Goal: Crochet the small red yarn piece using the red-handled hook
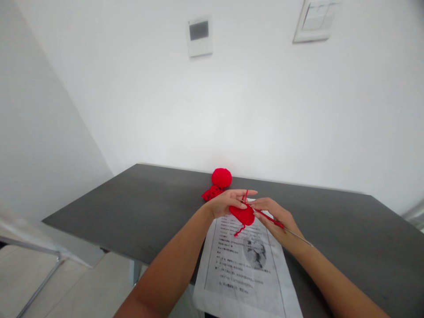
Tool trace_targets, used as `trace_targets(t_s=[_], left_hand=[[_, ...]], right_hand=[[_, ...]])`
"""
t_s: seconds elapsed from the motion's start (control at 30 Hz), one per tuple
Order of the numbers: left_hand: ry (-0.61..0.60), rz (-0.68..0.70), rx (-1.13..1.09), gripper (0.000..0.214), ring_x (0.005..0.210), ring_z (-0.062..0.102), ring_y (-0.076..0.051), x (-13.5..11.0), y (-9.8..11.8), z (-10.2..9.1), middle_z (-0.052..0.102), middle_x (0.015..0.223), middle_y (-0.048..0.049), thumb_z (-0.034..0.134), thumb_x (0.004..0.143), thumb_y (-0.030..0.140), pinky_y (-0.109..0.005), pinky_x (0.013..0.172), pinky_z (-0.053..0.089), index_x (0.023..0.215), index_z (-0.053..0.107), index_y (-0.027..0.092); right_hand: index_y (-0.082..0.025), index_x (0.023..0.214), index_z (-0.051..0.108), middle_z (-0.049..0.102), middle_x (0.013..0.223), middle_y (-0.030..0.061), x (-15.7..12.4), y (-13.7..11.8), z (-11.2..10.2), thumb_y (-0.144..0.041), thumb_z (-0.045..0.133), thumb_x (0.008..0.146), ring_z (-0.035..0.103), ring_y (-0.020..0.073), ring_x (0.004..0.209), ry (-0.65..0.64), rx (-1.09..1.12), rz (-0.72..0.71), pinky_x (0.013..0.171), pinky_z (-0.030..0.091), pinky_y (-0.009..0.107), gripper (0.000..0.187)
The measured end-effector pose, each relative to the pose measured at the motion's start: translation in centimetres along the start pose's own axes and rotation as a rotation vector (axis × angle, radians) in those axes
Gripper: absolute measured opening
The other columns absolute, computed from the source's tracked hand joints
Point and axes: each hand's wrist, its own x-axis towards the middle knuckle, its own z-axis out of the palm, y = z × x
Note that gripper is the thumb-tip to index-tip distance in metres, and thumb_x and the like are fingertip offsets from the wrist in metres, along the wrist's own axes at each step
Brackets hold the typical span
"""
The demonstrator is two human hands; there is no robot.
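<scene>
My left hand (228,202) pinches a small red crocheted piece (243,215) between thumb and fingers, with red yarn looped over a raised finger. Its yarn tail dangles below. My right hand (276,218) grips a thin crochet hook (285,229) with a red grip and a metal shaft that sticks out past my wrist; its tip meets the red piece. Both hands hover above a printed sheet (247,269) with text and a picture. A red yarn ball (221,177) and another red crocheted bit (212,193) lie just beyond my left hand.
A dark grey table (132,207) stands against a white wall. The printed sheet overhangs its near edge. A metal chair frame (39,274) is at lower left on a pale floor. A wall panel (199,35) and a switch plate (316,20) hang above.
</scene>
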Motion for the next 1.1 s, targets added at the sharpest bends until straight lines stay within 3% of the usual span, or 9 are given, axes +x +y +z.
trace_targets(t_s=[0.37,0.5,0.73,1.1], left_hand=[[-0.025,0.013,0.046,0.067,0.063,0.059,-0.009,-0.5,0.5,-0.3,0.066,0.076,-0.0011,0.075,0.059,0.008,-0.020,0.062,0.039,0.123,0.061,0.017],[-0.029,0.073,0.051,0.065,0.059,0.054,-0.008,-0.6,0.7,-0.9,0.062,0.072,-0.0005,0.072,0.058,0.008,-0.019,0.055,0.035,0.123,0.061,0.016],[-0.059,0.048,0.068,0.065,0.057,0.052,-0.009,-0.8,1.0,-1.1,0.061,0.069,-0.0008,0.072,0.057,0.013,-0.021,0.054,0.034,0.121,0.062,0.015],[-0.103,0.018,0.106,0.065,0.057,0.053,-0.010,-1.2,1.2,-1.4,0.061,0.067,-0.0015,0.071,0.057,0.015,-0.023,0.056,0.034,0.121,0.061,0.011]], right_hand=[[-0.023,0.112,0.063,0.070,0.104,0.0102,0.7,-1.1,-0.6,-0.011,0.055,0.089,0.065,0.0201,0.097,0.001,-0.062,-0.155,0.083,0.056,0.035,0.026],[-0.024,0.107,0.066,0.072,0.102,0.0085,0.4,-1.3,-0.6,-0.014,0.055,0.089,0.067,0.0206,0.096,0.031,-0.036,-0.069,0.084,0.056,0.034,0.023],[-0.023,0.095,0.070,0.074,0.095,0.0070,0.0,-1.4,-0.3,-0.027,0.058,0.090,0.069,0.0207,0.089,0.072,0.130,0.173,0.081,0.057,0.033,0.013],[-0.024,0.095,0.072,0.075,0.096,0.0066,0.4,-1.6,-0.9,-0.028,0.059,0.089,0.070,0.0205,0.090,0.010,0.235,0.202,0.080,0.057,0.032,0.015]])
